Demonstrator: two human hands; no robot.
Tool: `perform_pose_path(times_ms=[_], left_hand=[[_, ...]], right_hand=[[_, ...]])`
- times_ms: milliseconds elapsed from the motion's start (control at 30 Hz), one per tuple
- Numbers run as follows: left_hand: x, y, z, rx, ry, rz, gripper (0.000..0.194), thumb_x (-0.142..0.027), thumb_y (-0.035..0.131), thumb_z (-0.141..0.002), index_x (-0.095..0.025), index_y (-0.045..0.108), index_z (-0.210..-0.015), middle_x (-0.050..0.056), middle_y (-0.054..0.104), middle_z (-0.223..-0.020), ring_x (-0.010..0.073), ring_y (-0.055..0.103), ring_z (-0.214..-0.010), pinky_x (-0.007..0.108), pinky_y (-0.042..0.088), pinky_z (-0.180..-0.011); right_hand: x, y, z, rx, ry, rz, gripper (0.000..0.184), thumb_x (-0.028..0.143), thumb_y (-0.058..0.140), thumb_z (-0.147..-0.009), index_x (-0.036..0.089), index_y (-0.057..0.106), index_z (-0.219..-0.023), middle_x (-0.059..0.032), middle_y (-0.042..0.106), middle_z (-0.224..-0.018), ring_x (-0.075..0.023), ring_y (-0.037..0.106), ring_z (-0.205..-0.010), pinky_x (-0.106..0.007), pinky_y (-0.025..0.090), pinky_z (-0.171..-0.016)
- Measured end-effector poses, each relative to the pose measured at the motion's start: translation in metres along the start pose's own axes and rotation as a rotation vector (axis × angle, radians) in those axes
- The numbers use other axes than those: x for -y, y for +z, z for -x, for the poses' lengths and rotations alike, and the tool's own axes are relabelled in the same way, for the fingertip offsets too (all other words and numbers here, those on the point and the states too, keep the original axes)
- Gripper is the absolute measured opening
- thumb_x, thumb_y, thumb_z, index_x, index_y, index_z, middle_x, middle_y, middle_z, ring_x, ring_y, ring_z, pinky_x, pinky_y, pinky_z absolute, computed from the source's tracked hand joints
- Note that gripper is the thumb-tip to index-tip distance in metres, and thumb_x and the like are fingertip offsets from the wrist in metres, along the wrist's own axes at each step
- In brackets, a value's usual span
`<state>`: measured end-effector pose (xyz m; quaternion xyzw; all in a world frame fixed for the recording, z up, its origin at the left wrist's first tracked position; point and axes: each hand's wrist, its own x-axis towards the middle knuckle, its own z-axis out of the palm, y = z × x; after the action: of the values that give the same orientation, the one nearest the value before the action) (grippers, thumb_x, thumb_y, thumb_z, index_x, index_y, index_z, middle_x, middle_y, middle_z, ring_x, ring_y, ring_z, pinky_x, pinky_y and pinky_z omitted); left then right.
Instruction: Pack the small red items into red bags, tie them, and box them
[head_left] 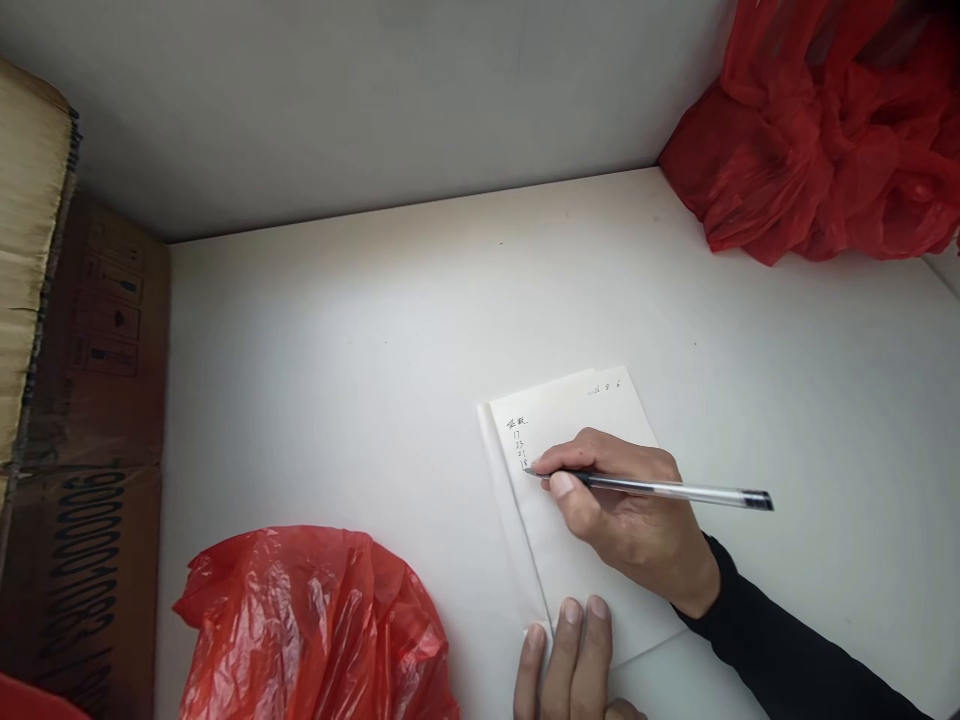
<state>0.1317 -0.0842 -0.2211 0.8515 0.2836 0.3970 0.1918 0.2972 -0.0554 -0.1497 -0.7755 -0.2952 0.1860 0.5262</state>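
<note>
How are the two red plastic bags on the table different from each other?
The near bag lies at the table's front edge, left of the paper; the far bag sits in the back right corner against the wall. The near bag looks puffed and fairly smooth; the far bag is crumpled into deep folds. Both are cut off by the picture's edge. Both are thin, glossy red plastic.

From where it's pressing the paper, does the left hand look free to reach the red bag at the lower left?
Probably yes. The left hand rests on the paper, empty, and the red bag lies just beside it with only bare table between. Letting go would leave the paper unsteadied.
</note>
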Motion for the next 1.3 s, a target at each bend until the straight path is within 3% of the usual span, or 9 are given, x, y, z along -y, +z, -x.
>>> perform_pose_path(times_ms=[200,333,467,600,800,967,1167,1300], left_hand=[[-0.007,0.008,0.004,-0.09,-0.101,0.026,0.039,0.004,0.035,-0.084,-0.024,0.037,-0.057,-0.002,0.082,-0.076,0.0118,0.079,-0.078,0.029,0.049,-0.109],[-0.009,0.009,0.003,-0.088,-0.091,0.025,0.042,0.001,0.034,-0.091,-0.024,0.038,-0.057,-0.002,0.082,-0.075,0.0113,0.079,-0.079,0.029,0.049,-0.108],[-0.005,0.005,0.003,-0.071,-0.058,0.016,0.042,0.001,0.034,-0.092,-0.024,0.039,-0.058,-0.001,0.082,-0.075,0.0115,0.079,-0.078,0.029,0.049,-0.109],[-0.001,0.001,0.004,0.017,0.03,0.009,0.041,0.002,0.035,-0.09,-0.024,0.042,-0.06,0.001,0.083,-0.08,0.0124,0.08,-0.083,0.031,0.047,-0.112],[-0.009,0.007,0.003,-0.092,-0.098,0.032,0.044,0.002,0.034,-0.093,-0.023,0.038,-0.057,-0.002,0.082,-0.077,0.0097,0.077,-0.089,0.029,0.049,-0.109],[-0.008,0.008,0.005,-0.095,-0.089,0.021,0.044,0.001,0.033,-0.092,-0.023,0.039,-0.057,-0.003,0.082,-0.077,0.0098,0.078,-0.086,0.029,0.049,-0.11],[0.009,-0.008,0.007,0.13,0.129,0.006,0.039,0.005,0.035,-0.086,-0.026,0.047,-0.065,0.002,0.085,-0.086,0.0137,0.081,-0.087,0.033,0.042,-0.119],[0.007,-0.008,0.007,0.112,0.106,0.013,0.037,0.004,0.037,-0.083,-0.025,0.045,-0.063,0.002,0.085,-0.086,0.0143,0.081,-0.085,0.033,0.042,-0.119]], right_hand=[[0.003,0.001,0.0,-0.028,-0.041,0.034,0.02,0.01,0.064,-0.082,0.021,0.076,-0.093,0.003,0.073,-0.082,-0.009,0.063,-0.063,-0.021,0.053,-0.057],[0.003,0.001,0.0,-0.035,-0.05,0.05,0.016,0.012,0.063,-0.083,0.02,0.076,-0.087,0.0023,0.072,-0.076,-0.0083,0.059,-0.056,-0.021,0.05,-0.051],[0.002,0.001,0.0,-0.03,-0.052,0.08,0.015,0.013,0.062,-0.083,0.02,0.075,-0.086,0.0017,0.071,-0.074,-0.0092,0.058,-0.056,-0.022,0.049,-0.051],[0.002,0.001,0.001,-0.024,-0.047,0.083,0.015,0.012,0.062,-0.084,0.02,0.075,-0.087,0.0021,0.07,-0.076,-0.0089,0.058,-0.056,-0.023,0.048,-0.051],[0.0,0.001,-0.001,-0.015,-0.046,0.082,0.015,0.011,0.062,-0.082,0.02,0.074,-0.086,0.0028,0.068,-0.075,-0.0082,0.055,-0.056,-0.022,0.047,-0.051],[0.0,0.001,-0.001,-0.009,-0.06,0.079,0.015,0.01,0.062,-0.081,0.02,0.073,-0.084,0.0035,0.065,-0.071,-0.0077,0.053,-0.054,-0.022,0.046,-0.05],[0.001,0.001,-0.001,-0.009,-0.038,0.078,0.016,0.011,0.062,-0.082,0.02,0.074,-0.086,0.0024,0.068,-0.074,-0.0088,0.055,-0.055,-0.023,0.047,-0.05],[0.001,0.001,-0.002,-0.015,-0.038,0.085,0.016,0.011,0.062,-0.082,0.02,0.074,-0.086,0.0019,0.069,-0.074,-0.009,0.055,-0.054,-0.024,0.047,-0.05]])
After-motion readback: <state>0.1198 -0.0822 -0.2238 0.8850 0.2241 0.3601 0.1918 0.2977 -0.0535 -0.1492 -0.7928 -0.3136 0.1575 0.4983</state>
